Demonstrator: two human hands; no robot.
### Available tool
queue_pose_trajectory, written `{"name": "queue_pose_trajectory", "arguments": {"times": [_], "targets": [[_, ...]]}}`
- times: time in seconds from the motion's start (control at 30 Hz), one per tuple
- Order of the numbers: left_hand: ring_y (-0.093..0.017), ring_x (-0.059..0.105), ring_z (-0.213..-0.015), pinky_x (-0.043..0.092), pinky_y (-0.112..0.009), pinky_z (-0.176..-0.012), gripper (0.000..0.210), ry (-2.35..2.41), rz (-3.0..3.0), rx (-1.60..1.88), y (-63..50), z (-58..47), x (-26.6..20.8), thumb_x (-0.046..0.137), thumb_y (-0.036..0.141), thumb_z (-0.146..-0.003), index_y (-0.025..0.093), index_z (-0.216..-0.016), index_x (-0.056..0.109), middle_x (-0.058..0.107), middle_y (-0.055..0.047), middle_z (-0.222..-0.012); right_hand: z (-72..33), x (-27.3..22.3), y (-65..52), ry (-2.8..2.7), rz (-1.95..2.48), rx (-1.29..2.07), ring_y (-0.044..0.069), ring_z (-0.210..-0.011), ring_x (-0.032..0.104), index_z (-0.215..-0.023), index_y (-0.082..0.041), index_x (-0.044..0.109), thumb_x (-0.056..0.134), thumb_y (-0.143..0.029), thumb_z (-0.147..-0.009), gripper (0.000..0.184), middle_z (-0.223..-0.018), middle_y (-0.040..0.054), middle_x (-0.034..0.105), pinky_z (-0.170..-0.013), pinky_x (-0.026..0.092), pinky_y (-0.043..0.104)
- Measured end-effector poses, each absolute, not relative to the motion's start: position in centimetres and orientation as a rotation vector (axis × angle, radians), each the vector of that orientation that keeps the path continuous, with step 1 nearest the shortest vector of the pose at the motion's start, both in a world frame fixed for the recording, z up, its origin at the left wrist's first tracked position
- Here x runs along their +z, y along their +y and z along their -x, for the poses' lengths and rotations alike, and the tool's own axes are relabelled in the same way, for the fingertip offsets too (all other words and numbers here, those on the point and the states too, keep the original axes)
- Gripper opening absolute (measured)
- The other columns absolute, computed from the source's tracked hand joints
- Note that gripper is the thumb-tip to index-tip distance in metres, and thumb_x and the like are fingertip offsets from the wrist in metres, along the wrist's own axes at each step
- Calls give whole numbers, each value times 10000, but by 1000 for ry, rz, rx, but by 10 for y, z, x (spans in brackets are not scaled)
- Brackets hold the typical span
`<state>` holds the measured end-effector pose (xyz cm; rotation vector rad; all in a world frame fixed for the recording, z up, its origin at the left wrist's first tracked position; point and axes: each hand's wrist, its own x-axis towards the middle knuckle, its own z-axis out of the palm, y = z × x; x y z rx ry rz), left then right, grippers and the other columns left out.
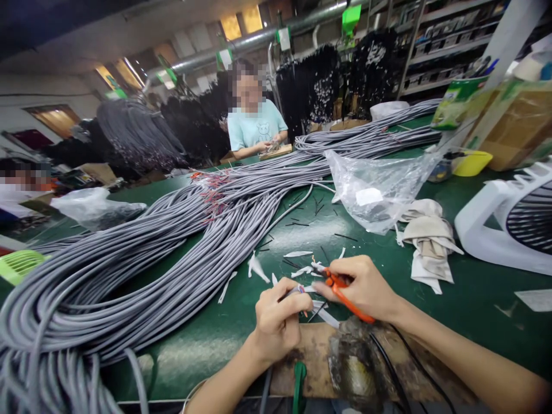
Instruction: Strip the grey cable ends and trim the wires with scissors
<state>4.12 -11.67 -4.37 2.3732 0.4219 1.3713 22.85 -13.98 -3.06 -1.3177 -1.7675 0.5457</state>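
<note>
My left hand (279,315) is closed around the end of a grey cable (266,388), which hangs down toward the table's front edge. Small coloured wires and a white strip stick out from between its fingertips. In my right hand (366,286) are orange-handled cutting pliers (345,298), their jaws pointing up and left, close to the left fingertips. Whether the jaws touch the wires I cannot tell. White scraps (257,267) and short black pieces (345,237) lie scattered beyond both hands. Below them is a worn wooden board (314,345) with a tape-wrapped block (356,359) on it.
Long bundles of grey cable (172,276) cover the left and back of the green table (431,322). A clear plastic bag (383,184), crumpled cloth gloves (431,236) and a white fan (509,224) stand right. A person (259,129) sits across, hands at a small block.
</note>
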Motion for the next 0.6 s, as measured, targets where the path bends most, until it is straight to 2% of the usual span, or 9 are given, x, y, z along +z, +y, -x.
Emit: {"name": "queue_pose_trajectory", "arguments": {"times": [0.07,0.17,0.27,0.4,0.6], "targets": [[-104,469,-565,372,-217,-525,274,504,-2255,1318,-120,-43,-43,381,48,-811,203,-955,556,525,-13,-678,-228,-28,-140,-1587,1341,624,63,-457,292,-486,-171,398,642,-356,-687,366,-484,-64,324,-428,244,198],[-82,398,-467,329,-197,-457,268,773,-2071,1139,-124,-47,-41,365,136,-872,194,-1089,511,477,24,-602,-225,-24,-143,-1519,1218,742,93,-550,458,-693,-170,525,705,-315,-635,238,-637,-23,525,-523,387,205],[-77,353,-426,277,-191,-407,187,876,-1997,1067,-126,-52,-41,382,204,-883,172,-996,528,427,45,-546,-217,-25,-149,-1461,1101,710,123,-634,536,-700,-181,529,706,-266,-642,204,-745,18,615,-619,446,240],[-74,351,-417,265,-192,-411,135,900,-2138,996,-126,-57,-43,408,206,-870,165,-944,514,439,48,-552,-211,-29,-152,-1342,1167,613,128,-599,550,-648,-184,513,666,-219,-673,158,-658,13,615,-609,463,249],[-81,378,-471,287,-210,-485,160,915,-2267,902,-126,-62,-44,336,193,-890,174,-792,461,427,40,-585,-210,-30,-149,-1291,1257,716,137,-648,589,-685,-179,530,643,-194,-647,119,-710,18,633,-633,488,240]]}}
